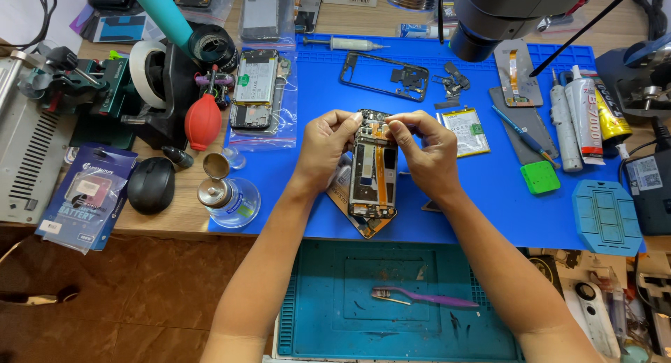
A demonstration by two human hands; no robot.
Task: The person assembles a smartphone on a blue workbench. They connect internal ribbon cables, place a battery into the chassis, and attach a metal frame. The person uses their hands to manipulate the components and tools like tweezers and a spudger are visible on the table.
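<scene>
Opened phone point(373, 169), back cover off, insides exposed: dark frame, metal shielding plate in the middle, orange flex cable running lengthwise down the centre, circuit board at the top end. It is held upright-tilted, long axis pointing away from the person, top end raised, bottom end resting on a thin orange-brown panel point(369, 224) lying flat on the blue mat point(314, 188). Position: centre of the mat, toward the near edge of the tabletop. Top end is pinched from both sides, partly hidden. Small parts at the top too small to tell.
</scene>
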